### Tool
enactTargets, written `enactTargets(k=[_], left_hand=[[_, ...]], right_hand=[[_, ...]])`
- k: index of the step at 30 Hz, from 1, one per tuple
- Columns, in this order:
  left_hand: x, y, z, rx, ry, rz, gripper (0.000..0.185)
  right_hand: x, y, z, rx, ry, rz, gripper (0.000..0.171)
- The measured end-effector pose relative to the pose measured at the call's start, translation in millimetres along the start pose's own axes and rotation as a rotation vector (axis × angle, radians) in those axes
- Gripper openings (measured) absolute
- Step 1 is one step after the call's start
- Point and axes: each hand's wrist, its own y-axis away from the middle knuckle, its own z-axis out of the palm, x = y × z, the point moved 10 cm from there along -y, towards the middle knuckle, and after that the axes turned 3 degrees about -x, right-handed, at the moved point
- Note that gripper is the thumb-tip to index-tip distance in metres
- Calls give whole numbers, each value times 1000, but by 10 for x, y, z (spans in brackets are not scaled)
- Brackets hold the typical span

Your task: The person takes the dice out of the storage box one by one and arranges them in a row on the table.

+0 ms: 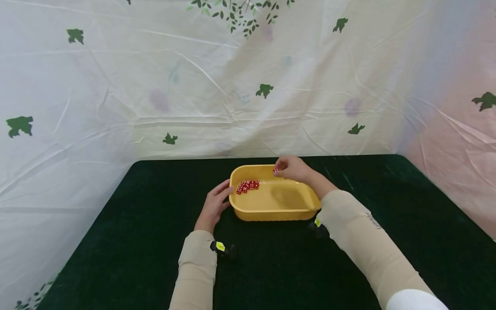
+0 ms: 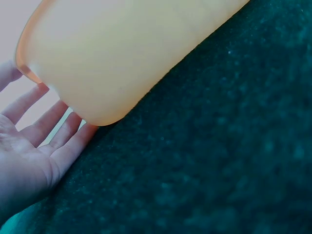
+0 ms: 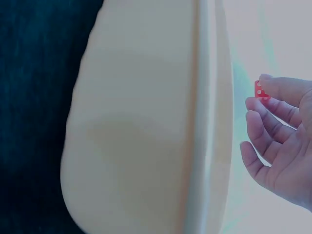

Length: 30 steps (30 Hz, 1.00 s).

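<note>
A yellow plastic tray (image 1: 279, 215) with raised walls stands in front of me. Several red dice (image 1: 248, 186) with white dots lie grouped inside it, towards its left end. My left hand (image 1: 213, 206) holds the tray's left end, its thumb at the rim and the other fingers against the outer wall (image 2: 83, 73). Over the tray's far side, my right hand (image 1: 293, 169) pinches one red die (image 3: 262, 90) between thumb and index finger. In the right wrist view its other fingers are loosely bent beside the tray wall (image 3: 136, 117).
The tray stands on a dark green cloth-covered table (image 1: 155, 241). A pale curtain (image 1: 217, 103) with green leaf prints hangs behind the table's far edge. Small black devices (image 1: 224, 249) are worn at both wrists.
</note>
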Motion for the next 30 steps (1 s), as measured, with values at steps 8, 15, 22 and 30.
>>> enactTargets(k=[8, 15, 22, 30], left_hand=[[10, 7, -3, -5, 6, 2, 36], [-8, 10, -8, 0, -6, 4, 36], [-8, 22, 5, 1, -10, 11, 36], [-4, 35, 2, 4, -5, 13, 37]], right_hand=[[164, 157, -249, 14, -48, 43, 17], [396, 303, -462, 69, -50, 81, 16], [657, 473, -628, 81, -52, 132, 24], [859, 656, -720, 98, -52, 156, 29]])
